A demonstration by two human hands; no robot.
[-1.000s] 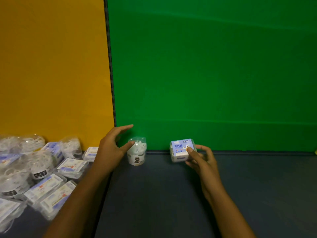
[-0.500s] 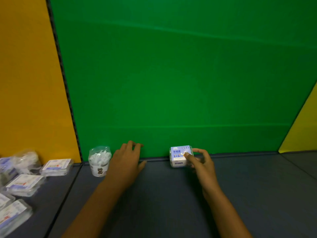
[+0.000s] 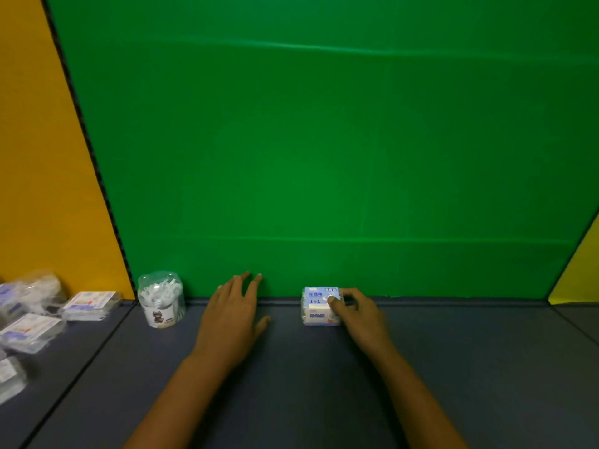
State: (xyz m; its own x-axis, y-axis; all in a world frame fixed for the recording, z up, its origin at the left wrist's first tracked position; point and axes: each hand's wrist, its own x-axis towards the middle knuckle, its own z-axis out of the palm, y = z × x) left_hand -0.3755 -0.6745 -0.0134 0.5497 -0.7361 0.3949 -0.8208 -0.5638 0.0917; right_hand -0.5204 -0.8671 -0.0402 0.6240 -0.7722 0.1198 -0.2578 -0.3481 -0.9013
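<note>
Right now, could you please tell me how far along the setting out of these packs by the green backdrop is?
Done, it seems: the swab tub stands upright at the foot of the green backdrop, with the left hand open beside it, not touching. In hand: the right hand grips the blue-and-white box at the backdrop's foot. Probably left: the clear packs heaped at the far left.

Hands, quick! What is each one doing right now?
Left hand: open, holding nothing.
Right hand: holding the box.
</note>
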